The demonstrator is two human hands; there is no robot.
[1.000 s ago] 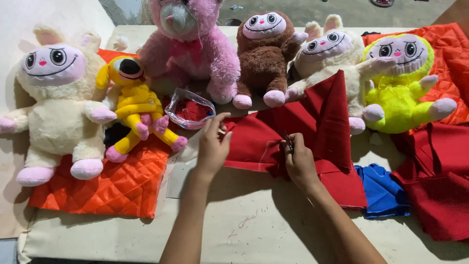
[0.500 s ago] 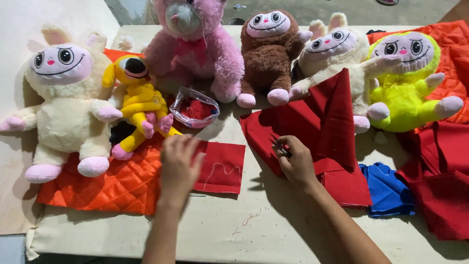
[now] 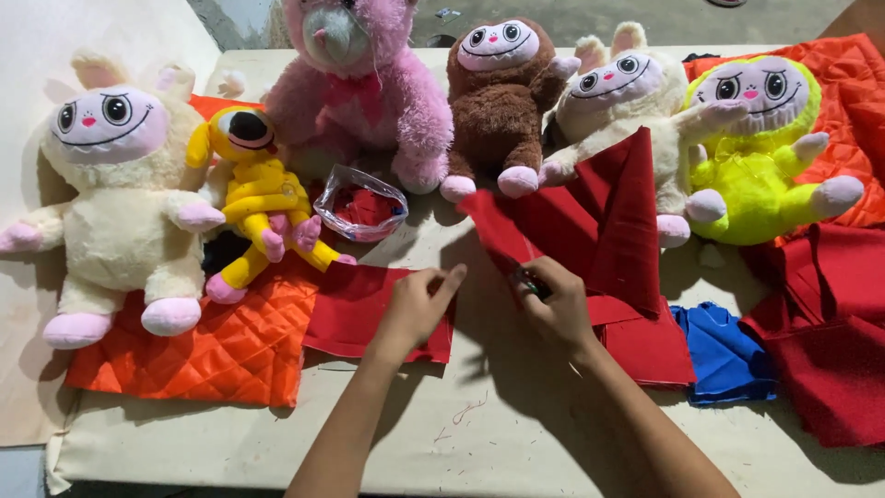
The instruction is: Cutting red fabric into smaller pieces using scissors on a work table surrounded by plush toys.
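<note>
At the near edge of the table (image 3: 479, 433) our two forearms come in from below, and we see loose bits of thread lying on the pale cover between them. Our left hand (image 3: 417, 309) rests on a flat red felt piece (image 3: 355, 309), the fingers together and stretched, pressing its right edge down; they do not grip it. Our right hand (image 3: 556, 304) is closed around a small dark tool (image 3: 527, 281), perhaps scissors or a clipper, right at the edge of the big folded red cloth (image 3: 604, 217). We judge that one piece is already cut and laid aside on the left, while the large cloth has more material waiting, so the work looks only partly done. Left of the flat piece lies an orange quilted cloth (image 3: 230, 355), and right of our hand a blue cloth (image 3: 724, 355) and a heap of dark red fabric (image 3: 820, 350). Further away stands a clear plastic bag (image 3: 364, 203) holding something red. At the back sit the toys: a cream plush (image 3: 115, 203), a yellow plush (image 3: 253, 198), a pink bear (image 3: 364, 88), a brown plush (image 3: 502, 92), a white plush (image 3: 636, 111) and a lime plush (image 3: 765, 157). The tool is mostly covered by our fingers, so we cannot name it surely. The bear's head is cut off by the upper edge.
</note>
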